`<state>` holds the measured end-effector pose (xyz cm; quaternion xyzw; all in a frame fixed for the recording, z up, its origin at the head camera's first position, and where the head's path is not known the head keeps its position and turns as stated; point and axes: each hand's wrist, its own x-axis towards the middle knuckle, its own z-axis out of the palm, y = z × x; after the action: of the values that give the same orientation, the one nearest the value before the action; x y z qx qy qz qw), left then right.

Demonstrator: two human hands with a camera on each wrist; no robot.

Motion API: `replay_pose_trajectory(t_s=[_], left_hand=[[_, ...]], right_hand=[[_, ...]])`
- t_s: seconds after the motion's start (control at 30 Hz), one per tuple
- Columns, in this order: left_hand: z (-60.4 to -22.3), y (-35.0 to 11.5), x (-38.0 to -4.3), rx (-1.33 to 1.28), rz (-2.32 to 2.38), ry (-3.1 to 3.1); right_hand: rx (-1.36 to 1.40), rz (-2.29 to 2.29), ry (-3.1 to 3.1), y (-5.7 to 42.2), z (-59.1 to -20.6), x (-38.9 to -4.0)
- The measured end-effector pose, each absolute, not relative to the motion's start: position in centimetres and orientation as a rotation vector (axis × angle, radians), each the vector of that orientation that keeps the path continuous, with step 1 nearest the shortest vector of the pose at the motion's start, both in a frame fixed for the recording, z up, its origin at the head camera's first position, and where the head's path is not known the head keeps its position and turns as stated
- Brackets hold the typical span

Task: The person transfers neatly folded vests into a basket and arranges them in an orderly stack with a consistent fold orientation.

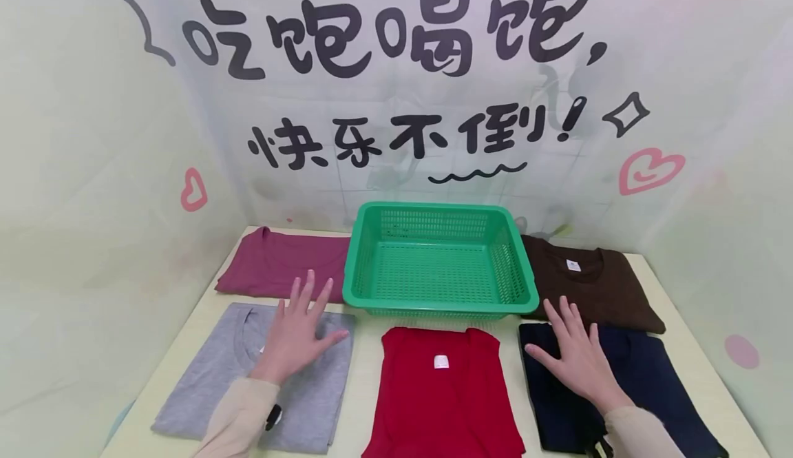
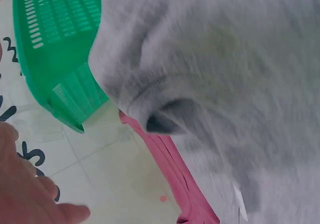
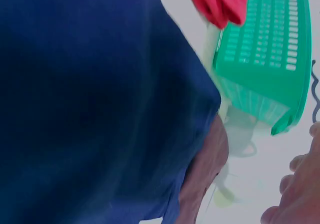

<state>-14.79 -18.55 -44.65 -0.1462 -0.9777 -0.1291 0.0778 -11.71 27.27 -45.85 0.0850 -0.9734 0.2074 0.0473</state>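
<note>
In the head view my left hand (image 1: 294,339), fingers spread, is over a folded grey T-shirt (image 1: 310,403). My right hand (image 1: 579,358) spreads its fingers likewise over a folded navy T-shirt (image 1: 657,382). Neither hand holds anything. Between them lies a folded red T-shirt (image 1: 442,410) with a white neck label. The left wrist view shows the grey collar (image 2: 150,94) up close, with part of the left hand (image 2: 30,184) at the lower left. Navy cloth (image 3: 100,99) fills much of the right wrist view, and the right hand (image 3: 300,189) shows at its lower right.
A green plastic basket (image 1: 534,299) with nothing in it stands at the back centre of the table (image 1: 362,382). To its left lies a folded mauve T-shirt (image 1: 291,255), to its right a dark brown one (image 1: 595,293). A printed curtain (image 1: 396,189) hangs behind.
</note>
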Motion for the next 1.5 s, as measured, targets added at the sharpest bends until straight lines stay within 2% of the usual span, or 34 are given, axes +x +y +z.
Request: replay_pose_trajectory(t_s=[0.87, 1.5], left_hand=[[-47.7, -13.1, -8.4, -0.421, -0.851, -2.862], [-50.3, -10.5, -6.7, -0.368, -1.014, -2.727]], right_hand=[[0.231, 0.914, -2.944, 22.7, -47.1, -7.3], [0.103, 1.156, -3.063, 19.6, -48.5, -5.9]])
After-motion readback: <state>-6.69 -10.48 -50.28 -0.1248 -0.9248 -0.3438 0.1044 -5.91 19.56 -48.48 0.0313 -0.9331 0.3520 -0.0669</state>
